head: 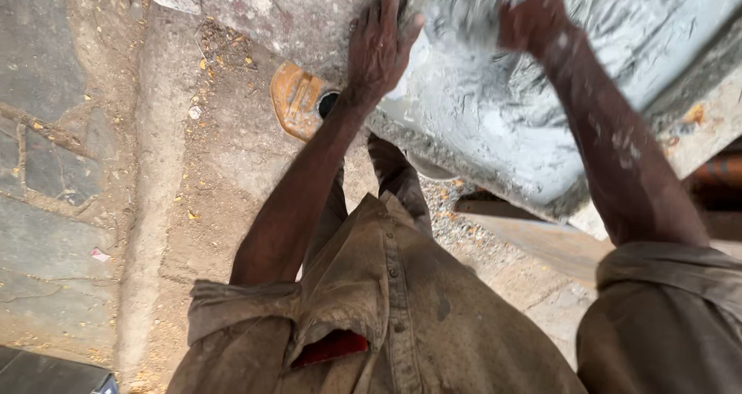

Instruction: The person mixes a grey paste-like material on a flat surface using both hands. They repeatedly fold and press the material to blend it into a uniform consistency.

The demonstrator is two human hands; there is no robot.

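Dusty paved ground (93, 170) lies below a grey, cement-caked slab (495, 108) mid-handling. The left hand (379, 50) presses on its edge, fingers spread flat; the right hand (533, 19) sits curled on top, its grip blurred. Any further shift calls for firm purchase from both hands.

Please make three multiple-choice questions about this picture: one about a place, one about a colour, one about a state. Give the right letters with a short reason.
1. Where does the left hand rest?
A. on the edge of the grey slab
B. on the ground
C. in a shirt pocket

2. What colour is the curved object on the ground below the left hand?
A. blue
B. orange-brown
C. white

3. In what state is the slab's surface?
A. clean and polished
B. coated with grey, smeared mortar
C. covered with cloth

Answers: 1 A, the fingers lie over the slab's edge. 2 B, it looks rusty orange. 3 B, smear marks run across it where the right hand presses.
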